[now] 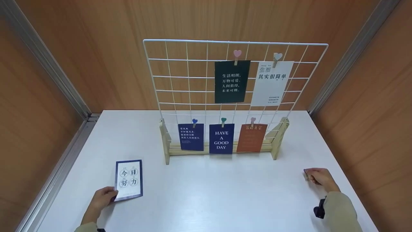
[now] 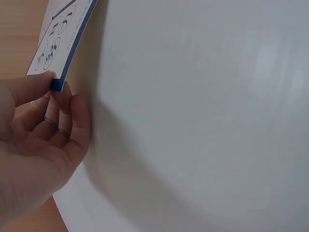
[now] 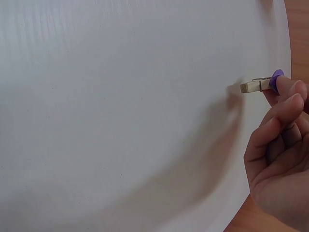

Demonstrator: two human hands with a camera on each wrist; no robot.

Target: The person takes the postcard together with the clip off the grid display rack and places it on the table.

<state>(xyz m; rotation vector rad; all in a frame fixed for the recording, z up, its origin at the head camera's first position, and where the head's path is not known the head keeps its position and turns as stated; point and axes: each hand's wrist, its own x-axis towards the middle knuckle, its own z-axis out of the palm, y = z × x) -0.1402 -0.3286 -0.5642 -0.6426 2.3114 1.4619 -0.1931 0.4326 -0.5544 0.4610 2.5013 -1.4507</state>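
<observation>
My left hand pinches the lower left corner of a white postcard with a dark blue border and circled characters. In the left wrist view the thumb lies on the front of the postcard, and the card tilts above the table. At the right side of the table my right hand pinches a small wooden clothespin by its purple-topped end. The clothespin's wooden tip points away from the fingers. Between the hands, farther back, stands a white wire grid with cards clipped on it.
The grid stands in a wooden base. Its upper part carries a dark green card and a white card. Lower hang a blue card, a "HAVE A GOOD DAY" card and an orange card. Wooden walls enclose the white table.
</observation>
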